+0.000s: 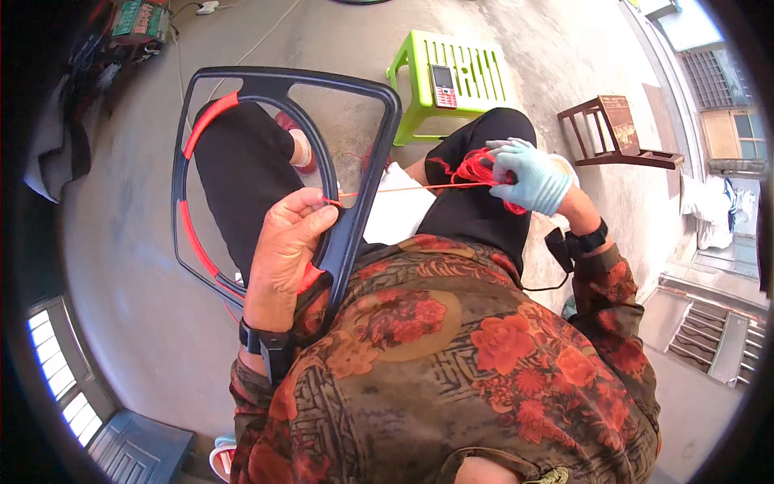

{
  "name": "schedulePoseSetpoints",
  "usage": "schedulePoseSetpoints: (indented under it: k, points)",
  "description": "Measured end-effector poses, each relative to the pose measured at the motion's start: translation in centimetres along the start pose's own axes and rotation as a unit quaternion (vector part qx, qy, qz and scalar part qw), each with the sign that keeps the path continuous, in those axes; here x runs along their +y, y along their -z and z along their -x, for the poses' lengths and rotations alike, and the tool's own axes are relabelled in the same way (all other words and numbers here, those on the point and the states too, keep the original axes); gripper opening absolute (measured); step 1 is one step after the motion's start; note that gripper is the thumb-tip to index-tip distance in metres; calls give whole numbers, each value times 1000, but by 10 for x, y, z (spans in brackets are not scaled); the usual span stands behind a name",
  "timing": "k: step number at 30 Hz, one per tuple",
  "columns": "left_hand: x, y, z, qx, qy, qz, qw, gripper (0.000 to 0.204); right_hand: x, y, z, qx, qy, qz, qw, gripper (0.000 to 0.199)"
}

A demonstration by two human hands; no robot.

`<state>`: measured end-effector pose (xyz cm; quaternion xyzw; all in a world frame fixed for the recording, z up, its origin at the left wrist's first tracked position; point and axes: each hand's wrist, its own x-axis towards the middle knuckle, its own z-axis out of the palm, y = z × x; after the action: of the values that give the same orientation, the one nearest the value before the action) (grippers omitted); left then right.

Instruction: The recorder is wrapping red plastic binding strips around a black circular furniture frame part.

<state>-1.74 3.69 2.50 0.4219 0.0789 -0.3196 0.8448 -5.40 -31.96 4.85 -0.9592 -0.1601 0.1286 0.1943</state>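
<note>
A black plastic frame [390, 133] with a rounded inner ring rests over my left thigh. Several stretches of that ring are wrapped in red cord [211, 121]. My left hand [282, 250], bare, pinches the cord against the ring's right side, thumb and fingertips pressed together. From there a taut red strand [419, 189] runs across to my right hand [532, 179]. That hand wears a pale blue glove and is closed round a loose, tangled bundle of red cord [474, 167] above my right thigh. Part of the bundle is hidden behind the glove.
Ahead stands a green plastic stool [484, 68] with a keypad phone [443, 86] on it. A brown wooden stool [617, 129] lies on its side to the right. Something white and flat [405, 211] lies between my legs. Thin cables trail over the floor at the upper left.
</note>
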Motion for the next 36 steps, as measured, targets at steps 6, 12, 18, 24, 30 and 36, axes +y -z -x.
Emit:
schedulePoseSetpoints:
  k: [6,12,18,24,30,36]
  points:
    - [-5,-1,-2,27,34,40,998,12,-4,35,32,18,-58,-608,791,11]
    - [-1,-6,-1,-26,24,77,996,10,-31,5,39,49,-47,-879,472,34]
    - [1,-13,0,-47,23,15,999,7,-24,-30,5,241,-359,-722,540,42]
    - [-2,-16,0,-74,0,-46,996,4,-76,-38,-26,-10,-168,-813,557,36]
    - [-4,-11,-3,-76,-4,-112,991,5,-80,-41,-47,10,-44,-389,920,35]
    - [-5,-17,-4,-70,-15,-104,992,9,-71,-39,-97,22,122,-495,860,62]
